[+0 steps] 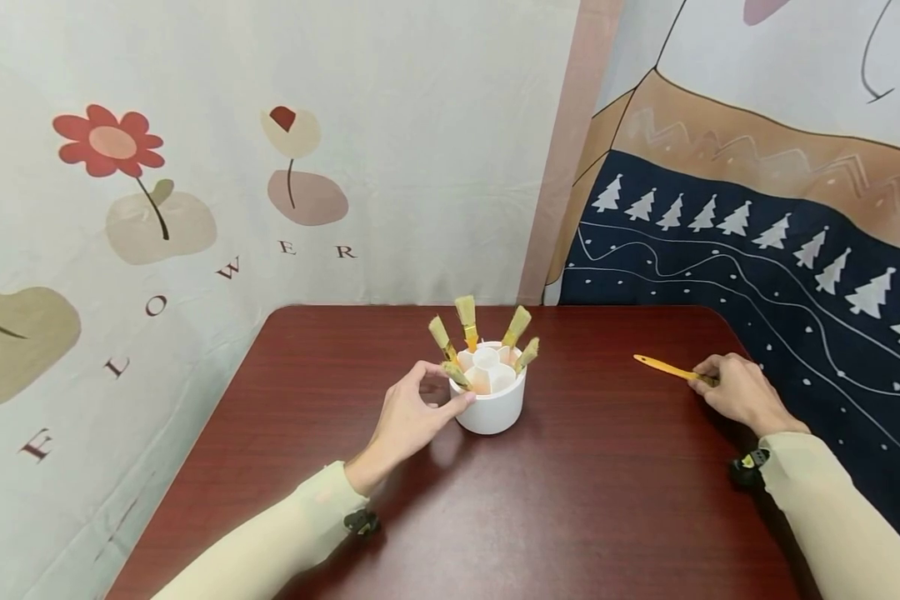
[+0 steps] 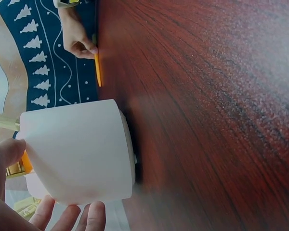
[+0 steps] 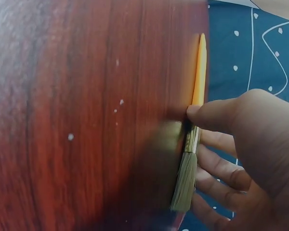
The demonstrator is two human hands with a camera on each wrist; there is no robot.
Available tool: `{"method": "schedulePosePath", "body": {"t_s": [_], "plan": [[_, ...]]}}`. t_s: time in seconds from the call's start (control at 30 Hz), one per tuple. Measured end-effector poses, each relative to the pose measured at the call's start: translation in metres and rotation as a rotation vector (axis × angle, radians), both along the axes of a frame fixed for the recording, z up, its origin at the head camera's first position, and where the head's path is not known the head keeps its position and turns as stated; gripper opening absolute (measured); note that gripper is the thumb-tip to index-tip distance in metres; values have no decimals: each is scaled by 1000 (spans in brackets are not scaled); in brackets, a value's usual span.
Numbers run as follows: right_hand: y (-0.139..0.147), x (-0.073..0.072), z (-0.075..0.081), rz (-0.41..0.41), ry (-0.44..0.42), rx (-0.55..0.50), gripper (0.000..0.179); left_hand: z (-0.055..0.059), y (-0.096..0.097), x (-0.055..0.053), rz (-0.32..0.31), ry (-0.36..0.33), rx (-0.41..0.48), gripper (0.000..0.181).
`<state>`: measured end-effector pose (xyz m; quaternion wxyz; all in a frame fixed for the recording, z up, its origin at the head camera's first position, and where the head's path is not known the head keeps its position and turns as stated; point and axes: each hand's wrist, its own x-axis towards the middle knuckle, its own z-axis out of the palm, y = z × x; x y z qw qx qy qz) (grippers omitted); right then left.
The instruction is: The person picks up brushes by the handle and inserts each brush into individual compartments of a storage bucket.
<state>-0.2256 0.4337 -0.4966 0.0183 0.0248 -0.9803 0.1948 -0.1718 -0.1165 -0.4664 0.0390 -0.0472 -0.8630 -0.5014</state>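
Note:
A white round brush holder [image 1: 491,414] with inner compartments stands upright on the table. Several paintbrushes [image 1: 466,310] lean outward in it, bristles up. My left hand [image 1: 412,417] grips the holder's left side, thumb at the near rim; the left wrist view shows the fingertips [image 2: 95,216] against its white wall. Far to the right, my right hand [image 1: 742,396] pinches a loose paintbrush [image 1: 660,366] near its metal band, thumb on top. Its yellow handle [image 3: 200,72] points away from the palm, and the pale bristles [image 3: 184,183] lie beside the curled fingers, low over the wood.
The dark red wooden table [image 1: 570,517] has its back edge against a pale cloth [image 1: 435,167] printed with flowers. A navy cloth [image 1: 667,250] with white trees hangs beyond the table's right edge, close by my right hand.

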Motion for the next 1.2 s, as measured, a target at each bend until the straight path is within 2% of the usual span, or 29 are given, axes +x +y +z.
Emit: {"method": "schedulePosePath", "body": {"t_s": [0.43, 0.7, 1.0, 1.2], "plan": [[-6, 1, -1, 6, 28, -21, 28, -3, 0, 0, -6, -8, 14, 50], [-13, -1, -2, 39, 68, -85, 23, -2, 1, 0, -3, -6, 2, 51], [-23, -2, -2, 27, 110, -133, 22, -1, 1, 0, 1, -13, -3, 51], [-34, 0, 2, 27, 108, -185, 21, -2, 2, 0, 3, -12, -4, 51]]}}
